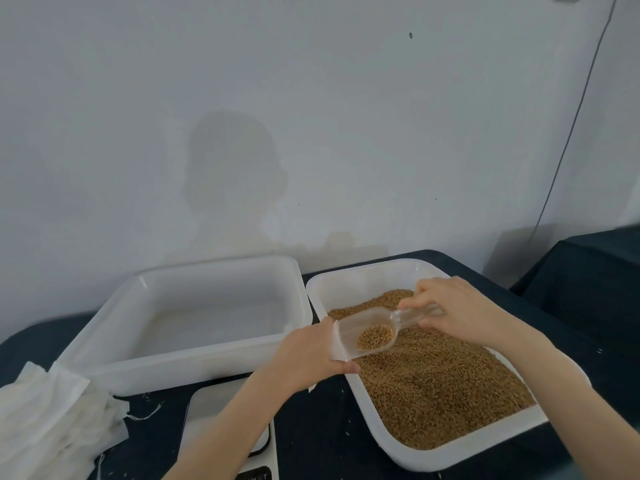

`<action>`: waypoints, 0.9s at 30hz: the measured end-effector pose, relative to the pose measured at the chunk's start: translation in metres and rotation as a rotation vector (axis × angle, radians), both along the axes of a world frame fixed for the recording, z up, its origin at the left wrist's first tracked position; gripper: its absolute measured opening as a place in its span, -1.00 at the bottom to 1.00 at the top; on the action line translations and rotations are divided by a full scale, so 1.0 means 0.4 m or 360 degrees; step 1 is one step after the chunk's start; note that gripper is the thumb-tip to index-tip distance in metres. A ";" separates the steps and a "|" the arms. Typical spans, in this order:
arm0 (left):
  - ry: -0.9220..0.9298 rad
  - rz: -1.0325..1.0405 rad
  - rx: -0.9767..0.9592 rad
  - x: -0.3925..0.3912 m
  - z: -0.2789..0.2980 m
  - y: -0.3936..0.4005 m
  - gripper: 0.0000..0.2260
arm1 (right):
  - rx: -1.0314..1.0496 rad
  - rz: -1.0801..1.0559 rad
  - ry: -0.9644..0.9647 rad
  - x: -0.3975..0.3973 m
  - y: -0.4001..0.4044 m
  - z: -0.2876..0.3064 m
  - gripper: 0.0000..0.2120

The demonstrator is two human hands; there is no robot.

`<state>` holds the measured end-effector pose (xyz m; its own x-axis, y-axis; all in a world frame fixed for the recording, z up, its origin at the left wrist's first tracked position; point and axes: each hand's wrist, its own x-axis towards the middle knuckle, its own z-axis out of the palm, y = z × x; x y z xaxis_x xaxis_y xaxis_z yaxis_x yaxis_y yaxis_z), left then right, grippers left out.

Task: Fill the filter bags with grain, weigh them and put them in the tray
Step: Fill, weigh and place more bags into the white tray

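Behind left hand [308, 355], filter bag [338, 344] mostly hidden.

Scale [227, 427] partly covered by the left forearm, display cut off at the bottom edge, reading illegible. Stack of filter bags [52, 417] cropped by the left and bottom edges. Filter bag [337, 341] mostly hidden behind left hand [308, 355]. Scoop [370, 329] handle buried in right hand [453, 310]. Both forearms cut off by the bottom edge.

Both bare forearms reach forward from the bottom edge. The left hand [310, 355] grips with fingers curled, thumb pointing right, back of the hand up. The right hand [457, 308] pinches with bent fingers, wrist angled inward.
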<state>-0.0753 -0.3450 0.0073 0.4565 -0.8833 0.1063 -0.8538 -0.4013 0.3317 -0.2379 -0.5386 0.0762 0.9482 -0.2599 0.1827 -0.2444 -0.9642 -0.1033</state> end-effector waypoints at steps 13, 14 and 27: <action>0.0621 0.0186 -0.0650 0.011 -0.033 -0.008 -0.73 | -0.1171 0.0107 -0.0180 0.105 0.192 0.150 -0.44; 0.0647 0.0199 -0.0703 0.009 -0.031 -0.008 -0.74 | -0.1209 0.0113 -0.0157 0.114 0.201 0.158 -0.45; 0.0649 0.0373 -0.0725 0.025 -0.027 0.006 -0.58 | -0.1358 0.0076 -0.0101 0.125 0.238 0.178 -0.30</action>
<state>-0.0654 -0.3424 -0.0035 0.7143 -0.6631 0.2238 -0.5303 -0.3042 0.7913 -0.1878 -0.4436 0.1474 0.9360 0.0307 0.3507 -0.2198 -0.7273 0.6502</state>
